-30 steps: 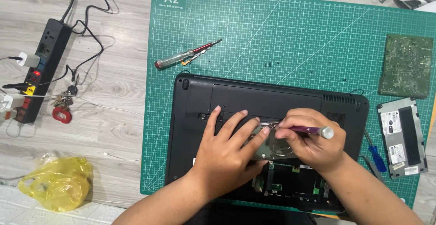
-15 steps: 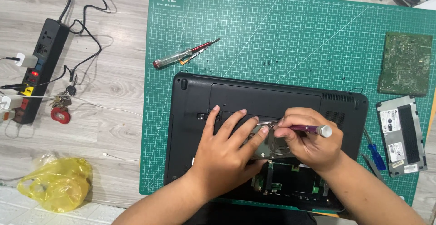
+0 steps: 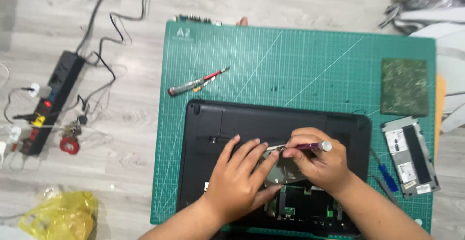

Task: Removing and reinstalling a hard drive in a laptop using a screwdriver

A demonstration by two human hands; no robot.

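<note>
Black laptop (image 3: 271,123) lies bottom-up on the green cutting mat (image 3: 310,56) in the head view. Its cover panel (image 3: 409,156) is already off beside it, boards exposed. Right hand (image 3: 319,165) has its grip closed on a screwdriver (image 3: 310,147); left hand (image 3: 240,182) presses flat, fingers spread, holding nothing. Internal parts still seated.

White labels (image 3: 401,153) on grey cover, rt.

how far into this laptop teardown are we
Done: the bottom cover panel is off and lies right of the laptop, baring the board bay. In hand: the right hand works a screwdriver at the drive, the left hand steadying it. Left: the drive is not yet out.
</note>
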